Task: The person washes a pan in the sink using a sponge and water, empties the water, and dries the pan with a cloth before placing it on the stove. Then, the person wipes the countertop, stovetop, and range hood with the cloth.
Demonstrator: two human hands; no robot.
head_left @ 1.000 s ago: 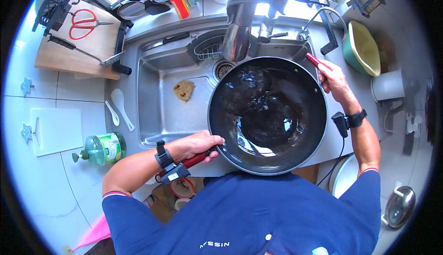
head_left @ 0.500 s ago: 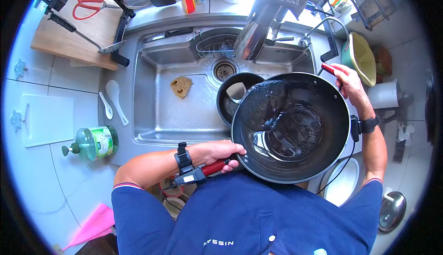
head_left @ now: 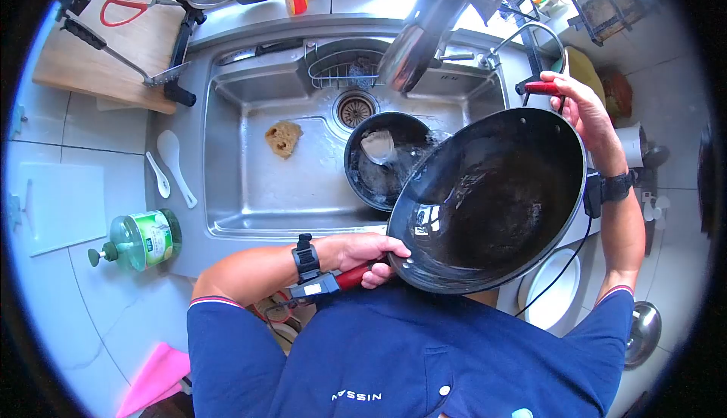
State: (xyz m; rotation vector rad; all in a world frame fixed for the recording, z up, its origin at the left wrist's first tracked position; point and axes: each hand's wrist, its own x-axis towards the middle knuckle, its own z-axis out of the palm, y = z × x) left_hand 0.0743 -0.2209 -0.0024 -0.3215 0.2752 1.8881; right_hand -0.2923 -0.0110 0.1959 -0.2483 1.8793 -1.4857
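Both my hands hold a large black wok (head_left: 503,191), tilted toward the sink over its front right part. My left hand (head_left: 369,257) is closed round its long red handle near the rim. My right hand (head_left: 587,111) grips the small red helper handle (head_left: 542,88) at the far side. Water runs over the wok's left rim toward a smaller dark pan (head_left: 371,179) standing in the sink. A pale, blurred piece (head_left: 378,146) shows inside that pan. The wok's inner surface is wet and shiny.
In the steel sink (head_left: 257,198) lie a tan sponge (head_left: 282,138) and, behind, the drain (head_left: 356,110). A faucet (head_left: 413,58) with a grey cloth overhangs it. To the left are white spoons (head_left: 176,162), a green soap bottle (head_left: 144,241) and a wooden board (head_left: 106,54).
The wok has tipped further, its right side and my right hand rising. Water now spills over the left rim into the smaller pan, and the pool inside the wok has shrunk.
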